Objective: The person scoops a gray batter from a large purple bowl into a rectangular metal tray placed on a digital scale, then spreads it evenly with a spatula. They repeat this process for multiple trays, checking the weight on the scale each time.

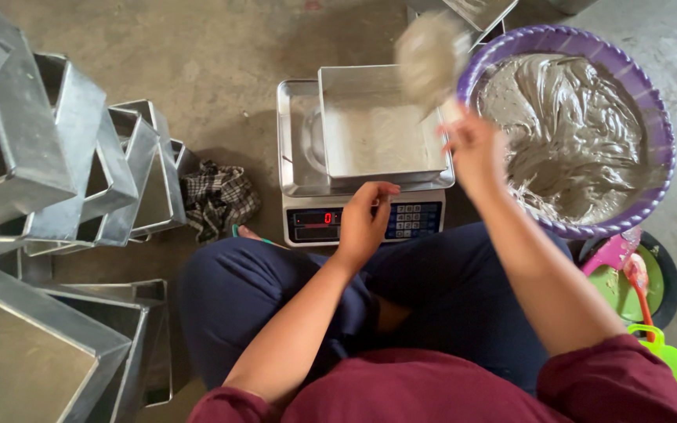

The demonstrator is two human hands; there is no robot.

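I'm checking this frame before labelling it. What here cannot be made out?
Head view:
- The scoop in the right hand is motion-blurred; its shape and load are unclear.
- Its handle is hidden by the fingers.
- The scale keypad is partly covered by the left hand; the keys are too small.
- The metal pans are cut off by the left edge.
- The green and pink tools lie partly under the purple basin.

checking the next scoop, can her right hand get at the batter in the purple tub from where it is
Probably yes. The right hand is raised just beside the purple tub, holding a blurred, batter-coated scoop above the square tin. The grey batter lies open, with nothing between them.
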